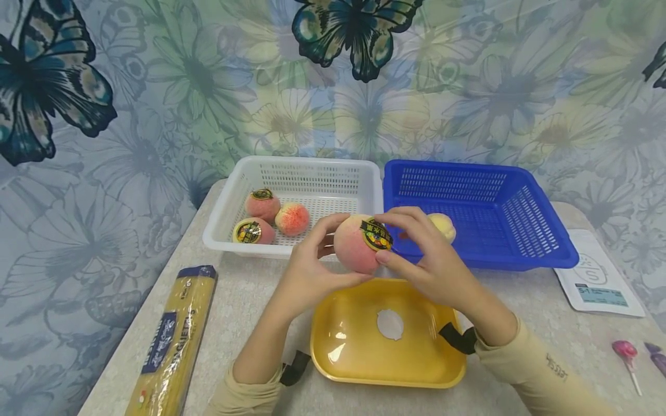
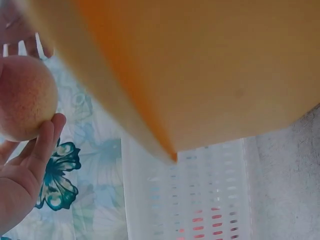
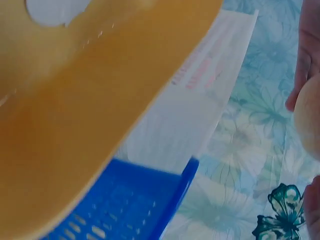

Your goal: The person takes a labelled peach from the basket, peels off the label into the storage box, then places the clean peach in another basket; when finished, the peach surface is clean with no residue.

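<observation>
Holding a peach (image 1: 356, 245) above the far edge of the yellow tray (image 1: 364, 370), the left hand (image 1: 307, 274) is cupping it while the right hand (image 1: 432, 260) is pinching at its sticker (image 1: 377, 235), which judging by this wants peeling cleanly next.

Printed lettering "SPAGHETTI" on a dark blue label of the long yellow pasta packet (image 1: 169, 341), lying well to the left of the held peach (image 1: 359, 242); smaller print on it too small to read. Round black-and-yellow sticker (image 1: 377, 235) on the held peach, just beside the fingertips of the right hand (image 1: 432, 260), characters illegible; similar stickers on two peaches in the white basket (image 1: 224, 219), beyond the left hand (image 1: 307, 271), likewise unreadable. Faint print on the white pouch (image 1: 598, 277) far right of the grip and small lettering on the right sleeve (image 1: 557, 367), neither legible.
</observation>
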Available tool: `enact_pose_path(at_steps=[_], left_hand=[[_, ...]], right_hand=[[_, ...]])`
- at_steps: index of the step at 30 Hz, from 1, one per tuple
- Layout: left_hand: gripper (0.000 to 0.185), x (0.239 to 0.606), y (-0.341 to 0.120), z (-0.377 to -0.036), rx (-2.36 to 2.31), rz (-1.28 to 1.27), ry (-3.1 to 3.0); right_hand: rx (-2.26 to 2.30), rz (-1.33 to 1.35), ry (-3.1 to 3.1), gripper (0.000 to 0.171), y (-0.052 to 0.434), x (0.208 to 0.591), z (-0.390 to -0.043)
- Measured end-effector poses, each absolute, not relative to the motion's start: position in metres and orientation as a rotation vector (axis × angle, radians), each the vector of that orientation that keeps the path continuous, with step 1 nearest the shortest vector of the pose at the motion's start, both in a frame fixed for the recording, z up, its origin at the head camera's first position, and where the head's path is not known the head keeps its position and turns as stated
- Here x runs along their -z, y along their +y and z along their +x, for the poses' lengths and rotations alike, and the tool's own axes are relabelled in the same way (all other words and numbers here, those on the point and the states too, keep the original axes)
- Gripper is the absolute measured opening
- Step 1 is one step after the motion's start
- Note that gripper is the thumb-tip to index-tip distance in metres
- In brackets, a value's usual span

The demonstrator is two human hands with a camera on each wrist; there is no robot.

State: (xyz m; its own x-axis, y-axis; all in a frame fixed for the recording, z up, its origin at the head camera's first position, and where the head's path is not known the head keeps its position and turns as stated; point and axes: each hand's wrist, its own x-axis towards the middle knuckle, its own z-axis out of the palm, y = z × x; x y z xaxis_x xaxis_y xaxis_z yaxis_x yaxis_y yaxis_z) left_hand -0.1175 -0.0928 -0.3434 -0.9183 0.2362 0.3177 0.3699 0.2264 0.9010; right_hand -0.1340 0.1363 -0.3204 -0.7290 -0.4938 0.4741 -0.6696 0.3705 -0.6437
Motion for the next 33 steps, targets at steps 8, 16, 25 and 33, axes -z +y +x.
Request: enact_pose_path(at_steps=[8,16,25,33], left_hand=[[0.081,0.341,-0.095,-0.116,1.82,-0.597,-2.413],[0.08,0.34,-0.096,-0.116,1.876,-0.582,-2.435],[0.085,0.338,-0.095,-0.114,1.899,-0.612,-2.452],[0.085,0.338,-0.1,-0.115,1.895,-0.55,-2.459]], right_hand=[[-0.95,1.181,-2.237,0.041,0.144,0.317,-0.138],[-0.948,1.129,-2.039,0.032,0.148,0.313,-0.139],[-1.102,1.045,-2.136,0.032,0.162,0.31,-0.136],[-1.227,0.848,-2.416,0.044,0.185,0.318,-0.12]])
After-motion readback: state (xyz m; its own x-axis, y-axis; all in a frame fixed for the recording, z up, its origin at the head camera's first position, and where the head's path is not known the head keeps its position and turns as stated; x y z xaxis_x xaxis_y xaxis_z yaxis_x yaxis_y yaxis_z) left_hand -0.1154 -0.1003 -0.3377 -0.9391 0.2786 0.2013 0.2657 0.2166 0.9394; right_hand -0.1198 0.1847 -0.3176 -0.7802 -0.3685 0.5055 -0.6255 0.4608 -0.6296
